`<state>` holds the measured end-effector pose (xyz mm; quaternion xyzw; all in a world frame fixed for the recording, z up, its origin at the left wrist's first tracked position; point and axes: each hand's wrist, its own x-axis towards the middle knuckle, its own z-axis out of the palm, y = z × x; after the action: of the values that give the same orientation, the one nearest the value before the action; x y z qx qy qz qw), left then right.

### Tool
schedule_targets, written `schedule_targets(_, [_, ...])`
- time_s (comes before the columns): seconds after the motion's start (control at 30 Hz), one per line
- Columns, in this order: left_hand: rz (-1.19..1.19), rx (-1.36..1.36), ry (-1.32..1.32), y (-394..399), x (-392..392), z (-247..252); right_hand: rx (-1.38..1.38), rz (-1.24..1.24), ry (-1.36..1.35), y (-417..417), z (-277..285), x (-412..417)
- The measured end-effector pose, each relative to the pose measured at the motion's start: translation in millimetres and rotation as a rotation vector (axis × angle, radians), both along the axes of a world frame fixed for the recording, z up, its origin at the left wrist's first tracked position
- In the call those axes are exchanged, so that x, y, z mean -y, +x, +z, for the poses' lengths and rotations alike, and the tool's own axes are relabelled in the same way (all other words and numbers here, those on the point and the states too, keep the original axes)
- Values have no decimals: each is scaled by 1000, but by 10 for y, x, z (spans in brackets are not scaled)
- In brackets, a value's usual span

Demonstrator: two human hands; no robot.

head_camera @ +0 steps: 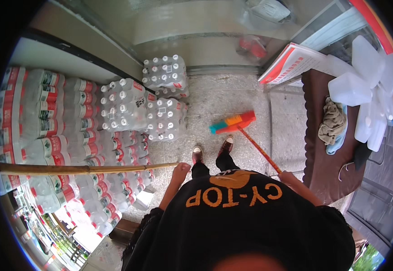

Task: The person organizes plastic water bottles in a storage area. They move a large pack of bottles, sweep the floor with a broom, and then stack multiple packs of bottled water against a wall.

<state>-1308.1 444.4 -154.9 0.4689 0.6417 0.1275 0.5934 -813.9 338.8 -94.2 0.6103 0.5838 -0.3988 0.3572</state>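
My left hand (182,170) is closed on the thin end of a bamboo pole (88,169). The pole stretches left across the view, past stacked bottles, to the picture's rim. My right hand (287,177) grips the red-orange handle (259,149) of a broom. Its head (233,122), in teal, orange and red, rests on the speckled floor (223,91) just ahead of my shoes (198,154). My sleeve and shirt hide the forearms' upper parts, and the far end of the broom handle cannot be seen beyond my fist.
Shrink-wrapped bottle packs (123,103) and tall stacks of large bottles (81,125) fill the left side. To the right, a brown-covered table (313,152) bears crumpled cloths (332,122) and white plastic jugs (349,88). A printed board (284,64) leans near the glass panel (200,50) ahead.
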Motion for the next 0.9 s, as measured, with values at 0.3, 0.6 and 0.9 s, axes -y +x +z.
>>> schedule_targets(0.3, [-71,-505,-136,-1251,198,91,-102,-147,518,-1451,-1044,-1450])
schedule_targets(0.6, [-275,-332,-20,-1780,757,-386,42,-121,-50,-1447,-400,424])
schedule_targets(0.9, [-90,-146,-131,-1525,438,-436,53,-6,297,-1975,-113,-672])
